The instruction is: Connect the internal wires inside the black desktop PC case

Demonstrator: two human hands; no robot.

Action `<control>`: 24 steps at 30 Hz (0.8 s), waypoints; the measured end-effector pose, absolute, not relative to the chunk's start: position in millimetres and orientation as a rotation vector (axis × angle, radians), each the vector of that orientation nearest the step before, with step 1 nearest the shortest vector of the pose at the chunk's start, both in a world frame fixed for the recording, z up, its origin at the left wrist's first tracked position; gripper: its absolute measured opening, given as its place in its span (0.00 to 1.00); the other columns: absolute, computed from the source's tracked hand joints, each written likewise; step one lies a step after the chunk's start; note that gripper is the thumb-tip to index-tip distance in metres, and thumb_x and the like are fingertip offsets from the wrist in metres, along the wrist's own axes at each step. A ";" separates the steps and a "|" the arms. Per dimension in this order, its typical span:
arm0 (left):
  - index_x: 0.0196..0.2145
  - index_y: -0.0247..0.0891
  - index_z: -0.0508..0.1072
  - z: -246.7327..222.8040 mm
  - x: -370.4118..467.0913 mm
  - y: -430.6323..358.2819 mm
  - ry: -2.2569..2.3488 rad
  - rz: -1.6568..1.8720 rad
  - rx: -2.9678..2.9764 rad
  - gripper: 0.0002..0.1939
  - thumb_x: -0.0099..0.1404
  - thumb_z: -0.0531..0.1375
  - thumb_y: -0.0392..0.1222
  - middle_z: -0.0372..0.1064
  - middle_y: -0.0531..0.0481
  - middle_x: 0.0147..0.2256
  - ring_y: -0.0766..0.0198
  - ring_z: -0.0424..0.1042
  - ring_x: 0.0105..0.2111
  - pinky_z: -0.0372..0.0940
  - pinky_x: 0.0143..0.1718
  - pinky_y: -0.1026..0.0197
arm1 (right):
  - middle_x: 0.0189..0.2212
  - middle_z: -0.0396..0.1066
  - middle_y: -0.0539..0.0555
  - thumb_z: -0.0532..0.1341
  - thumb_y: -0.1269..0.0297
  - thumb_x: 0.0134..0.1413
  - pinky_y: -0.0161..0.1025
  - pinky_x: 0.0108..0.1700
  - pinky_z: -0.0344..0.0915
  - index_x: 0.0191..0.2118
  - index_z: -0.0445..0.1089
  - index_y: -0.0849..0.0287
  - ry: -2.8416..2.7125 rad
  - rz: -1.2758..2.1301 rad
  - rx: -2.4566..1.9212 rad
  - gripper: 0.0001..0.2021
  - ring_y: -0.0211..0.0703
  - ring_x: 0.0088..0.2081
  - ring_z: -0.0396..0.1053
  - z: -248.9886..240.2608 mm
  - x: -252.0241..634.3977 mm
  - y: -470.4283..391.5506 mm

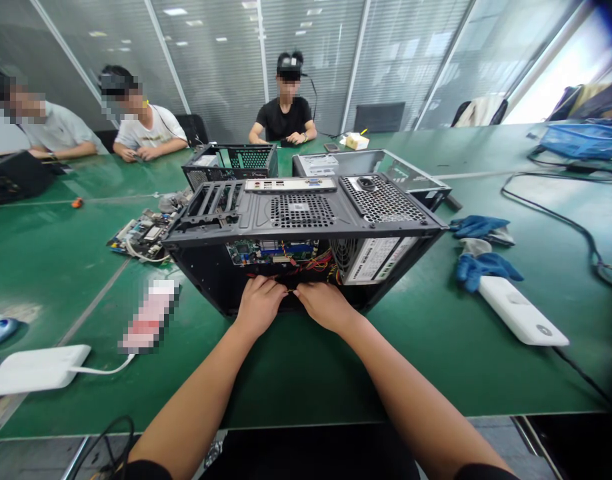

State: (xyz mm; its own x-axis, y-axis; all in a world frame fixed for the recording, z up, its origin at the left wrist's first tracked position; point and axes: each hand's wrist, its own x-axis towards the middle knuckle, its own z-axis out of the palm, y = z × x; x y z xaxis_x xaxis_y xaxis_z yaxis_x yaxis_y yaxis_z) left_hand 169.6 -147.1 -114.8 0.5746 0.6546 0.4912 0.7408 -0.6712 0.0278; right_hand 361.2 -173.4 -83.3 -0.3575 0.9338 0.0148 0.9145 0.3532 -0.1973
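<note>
A black computer case [256, 230] stands in front of me with its open side facing my body and its rear panel on top. Both hands reach into the lower part of this opening. My left hand [260, 307] has its fingers curled and pinched. Opposite it, my right hand [323, 305] is also closed, its fingertips almost meeting the left ones. A thin cable [291, 291] shows between the two pinches; its ends are hidden. Behind the fingers are red and yellow wires [322, 262], a motherboard [271, 251] and a labelled power supply [379, 260].
Two more cases [231, 160] [343, 162] stand behind mine. A loose circuit board [145, 233] lies left, near a phone [151, 317] cabled to a white power bank [39, 370]. Blue gloves [489, 263] and a white device [523, 310] lie right. Three people sit across the green table [426, 367].
</note>
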 end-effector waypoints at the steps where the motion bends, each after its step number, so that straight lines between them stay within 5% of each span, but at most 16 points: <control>1: 0.36 0.41 0.75 -115.2 169.5 -147.0 -1.174 -0.696 -2.617 0.09 0.72 0.55 0.42 0.75 0.48 0.33 0.56 0.67 0.39 0.58 0.38 0.55 | 0.38 0.76 0.59 0.48 0.62 0.70 0.37 0.40 0.63 0.41 0.71 0.58 -2.489 0.239 -1.704 0.15 0.47 0.41 0.75 -82.0 361.2 -173.3; 24: 0.31 0.41 0.73 -95.7 178.4 -151.8 -1.267 -0.535 -2.717 0.08 0.69 0.57 0.38 0.74 0.47 0.31 0.54 0.69 0.39 0.61 0.39 0.53 | 0.36 0.75 0.55 0.47 0.61 0.70 0.35 0.38 0.57 0.39 0.71 0.58 -2.382 0.235 -1.625 0.16 0.43 0.40 0.72 -109.5 366.7 -164.7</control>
